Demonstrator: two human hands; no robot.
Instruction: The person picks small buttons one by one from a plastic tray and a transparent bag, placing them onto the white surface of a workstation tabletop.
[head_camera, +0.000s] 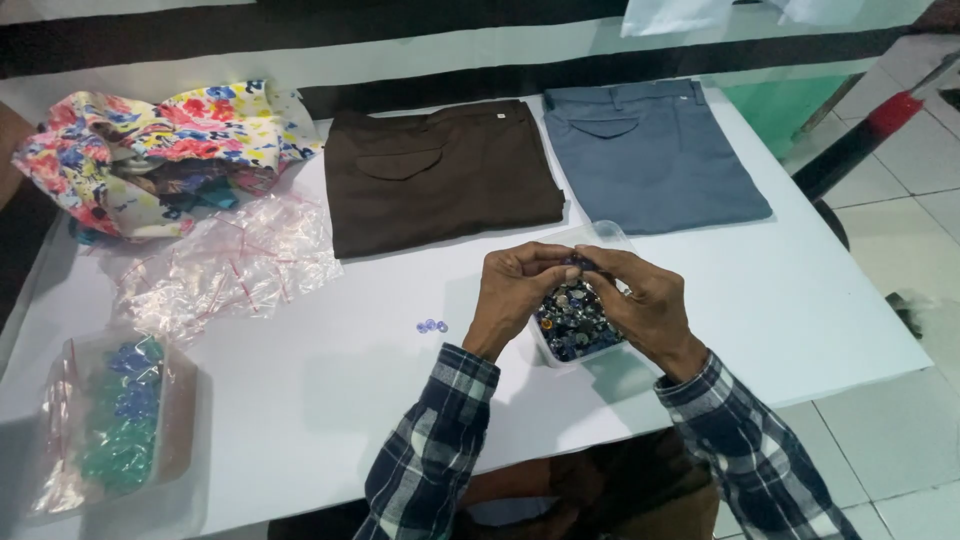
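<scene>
Dark small button (580, 262) pinched by both hands' fingers (560, 268) above button tub (575, 322).

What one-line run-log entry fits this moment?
left hand: pinching button | right hand: pinching same button | below: tub of buttons | table: brown trousers, grey trousers

Table (330, 390) holds everything. Far edge: 2 folded trousers side by side, one (440, 175) left of the other (650, 155). Cloth heap (160, 150) at far left corner. Empty bags (225, 265) just before the heap. Bag of beads (115, 425) at near left corner. Tub of buttons (575, 320) near centre, before the trousers, both hands (515, 290) (645, 300) over it. 3 loose beads (431, 326) left of tub.
</scene>
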